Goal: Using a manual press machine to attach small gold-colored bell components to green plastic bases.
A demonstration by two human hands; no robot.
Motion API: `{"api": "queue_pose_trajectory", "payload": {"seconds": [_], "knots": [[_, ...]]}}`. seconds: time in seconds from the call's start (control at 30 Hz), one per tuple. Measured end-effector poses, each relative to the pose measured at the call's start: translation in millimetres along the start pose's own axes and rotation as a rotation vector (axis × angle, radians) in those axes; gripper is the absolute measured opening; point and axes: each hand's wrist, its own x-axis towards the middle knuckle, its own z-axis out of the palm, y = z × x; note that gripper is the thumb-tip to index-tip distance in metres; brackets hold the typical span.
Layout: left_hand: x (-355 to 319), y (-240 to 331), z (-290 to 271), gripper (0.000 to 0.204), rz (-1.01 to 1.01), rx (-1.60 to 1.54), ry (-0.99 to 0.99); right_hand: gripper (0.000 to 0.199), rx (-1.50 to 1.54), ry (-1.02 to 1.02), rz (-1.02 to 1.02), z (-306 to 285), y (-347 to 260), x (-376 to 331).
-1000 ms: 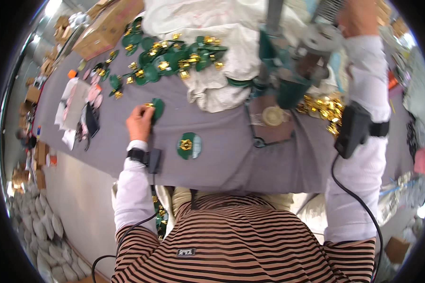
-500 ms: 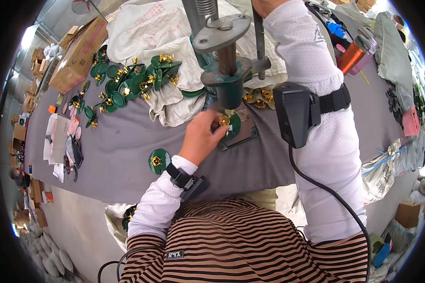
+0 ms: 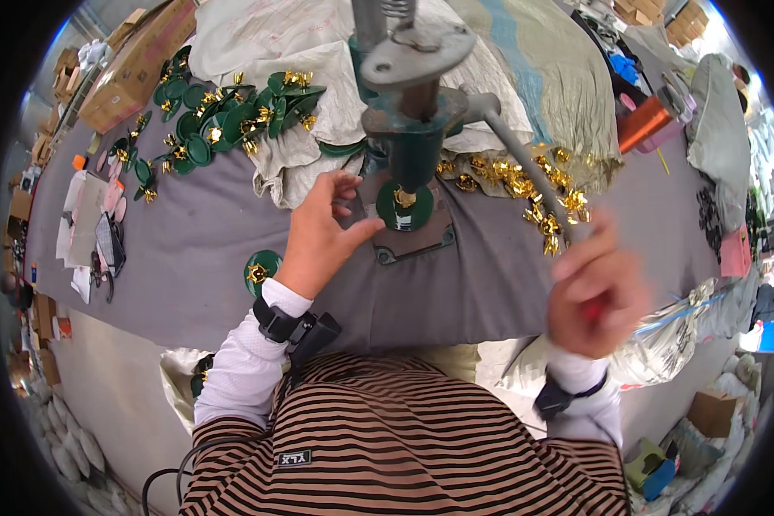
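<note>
A dark green hand press [image 3: 413, 129] stands at the middle of the table, its ram down over a round green disc [image 3: 408, 215] with a gold petalled piece [image 3: 404, 199] at its centre. The disc lies on the press's base plate [image 3: 417, 245]. Beside it, my left hand [image 3: 322, 232] is open, thumb and fingers apart, the thumb tip near the disc's edge. My right hand [image 3: 598, 297], smeared by motion, is closed round the end of the press lever [image 3: 529, 163]; a bit of red shows between its fingers. Another green disc with a gold centre [image 3: 262, 272] lies left of my left wrist.
Many green discs with gold pieces [image 3: 224, 125] are heaped at the back left. Loose gold pieces [image 3: 516, 181] lie behind and right of the press, beside woven sacks [image 3: 525, 69]. A cardboard box [image 3: 138, 73] stands far left, an orange bottle [image 3: 649, 120] far right.
My right hand has swung the lever down from above the press to the right front. My left hand has let go of the gold piece on the disc and drawn back to the left, opening.
</note>
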Motion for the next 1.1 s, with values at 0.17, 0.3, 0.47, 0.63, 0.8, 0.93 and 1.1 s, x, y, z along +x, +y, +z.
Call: {"api": "queue_pose_trajectory", "payload": {"seconds": [0.17,0.3,0.47,0.63,0.8,0.93,1.1], "knots": [[9,6,27,0.063,0.085,-0.112,-0.048,0.023,-0.144,-0.057,0.147,-5,1,-52],[14,-2,44,0.055,0.147,0.012,-0.025,0.029,0.085,-0.168,0.09,-2,-11,46],[14,-4,62,0.051,0.084,-0.002,0.096,0.036,0.152,0.126,0.148,44,47,209],[-12,-12,32,0.046,0.034,-0.139,0.203,0.035,0.179,-0.053,0.288,45,112,255],[-77,-17,-90,0.035,-0.149,0.326,-0.062,0.043,0.175,0.029,0.254,70,106,241],[-81,-46,-117,0.032,-0.216,0.638,-0.153,0.042,0.103,0.081,0.239,66,107,244],[-106,-56,-158,0.026,-0.337,0.306,-0.186,0.038,0.107,0.033,0.214,58,123,249]]}}
